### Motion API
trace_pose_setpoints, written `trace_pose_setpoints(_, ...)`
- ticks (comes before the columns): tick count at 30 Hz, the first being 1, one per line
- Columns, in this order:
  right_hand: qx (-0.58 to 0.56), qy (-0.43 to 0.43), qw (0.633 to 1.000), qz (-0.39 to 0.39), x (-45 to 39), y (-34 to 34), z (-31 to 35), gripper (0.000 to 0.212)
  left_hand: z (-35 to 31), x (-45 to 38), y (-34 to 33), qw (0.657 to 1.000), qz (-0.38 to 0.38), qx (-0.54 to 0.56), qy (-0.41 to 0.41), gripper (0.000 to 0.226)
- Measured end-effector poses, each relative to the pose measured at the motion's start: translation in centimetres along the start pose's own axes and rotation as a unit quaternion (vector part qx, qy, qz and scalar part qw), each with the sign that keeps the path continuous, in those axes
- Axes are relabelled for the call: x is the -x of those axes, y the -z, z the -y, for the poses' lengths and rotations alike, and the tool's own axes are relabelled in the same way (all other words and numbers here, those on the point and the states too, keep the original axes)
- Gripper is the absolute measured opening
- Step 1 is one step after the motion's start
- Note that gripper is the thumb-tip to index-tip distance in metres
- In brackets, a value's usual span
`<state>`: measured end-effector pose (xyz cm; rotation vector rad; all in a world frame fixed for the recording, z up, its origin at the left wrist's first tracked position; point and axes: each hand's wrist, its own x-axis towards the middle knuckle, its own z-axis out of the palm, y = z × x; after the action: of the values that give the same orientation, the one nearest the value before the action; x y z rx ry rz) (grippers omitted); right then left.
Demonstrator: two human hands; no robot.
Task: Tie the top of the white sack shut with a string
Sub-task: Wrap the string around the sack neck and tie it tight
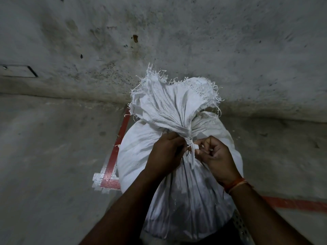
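Both the left hand (pixel 165 152) and right hand (pixel 216 156) pinch the string (pixel 192 149) at the white sack (pixel 177 174)'s gathered neck between them, so any slack probably lets the knot slip loose.

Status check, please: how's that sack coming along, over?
Both hands pinching the string. White sack neck gathered, string wrapped round it. Nothing in the way.

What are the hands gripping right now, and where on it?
Both the left hand and right hand pinch the white string at the knot on the sack's gathered neck.
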<state>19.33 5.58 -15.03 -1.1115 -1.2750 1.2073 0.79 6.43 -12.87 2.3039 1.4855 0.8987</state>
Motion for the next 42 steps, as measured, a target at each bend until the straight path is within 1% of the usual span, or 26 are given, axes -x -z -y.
trace_pose_setpoints(6,0.002,0.002,1.000,-0.007,-0.1,-0.1,0.0,0.039,0.6,-0.2,0.3,0.999,0.019,0.041,0.015,0.002)
trace_pose_setpoints(11,0.014,0.000,1.000,-0.005,-0.2,-0.1,0.1,0.040,0.8,-0.3,0.6,0.997,0.025,0.069,0.022,0.003)
trace_pose_setpoints(23,0.029,-0.005,1.000,-0.009,-0.2,-0.2,0.1,0.043,-0.6,-0.3,0.5,0.998,-0.011,0.053,0.024,0.006)
trace_pose_setpoints(26,0.011,-0.002,1.000,-0.004,-0.1,-0.2,0.2,0.041,-0.7,-0.4,0.6,0.998,-0.017,0.052,0.020,0.005)
trace_pose_setpoints(29,-0.011,-0.009,1.000,-0.013,-0.1,-0.2,0.0,0.043,-0.5,-0.4,0.7,0.998,-0.020,0.055,0.018,0.004)
trace_pose_setpoints(33,-0.021,-0.019,0.999,-0.019,-0.2,-0.2,-0.1,0.042,-0.2,-0.4,0.9,0.997,-0.020,0.066,0.024,0.009)
trace_pose_setpoints(37,-0.028,-0.026,0.999,-0.009,-0.2,-0.2,-0.2,0.041,-0.1,-0.5,0.8,0.997,-0.013,0.068,0.027,0.010)
trace_pose_setpoints(39,-0.016,-0.026,1.000,-0.002,-0.1,-0.2,0.0,0.040,-0.1,-0.5,0.7,0.997,-0.011,0.070,0.027,0.010)
trace_pose_setpoints(42,0.032,-0.015,0.999,-0.006,-0.1,-0.3,0.3,0.041,-0.1,-0.7,0.4,0.997,-0.005,0.073,0.030,0.007)
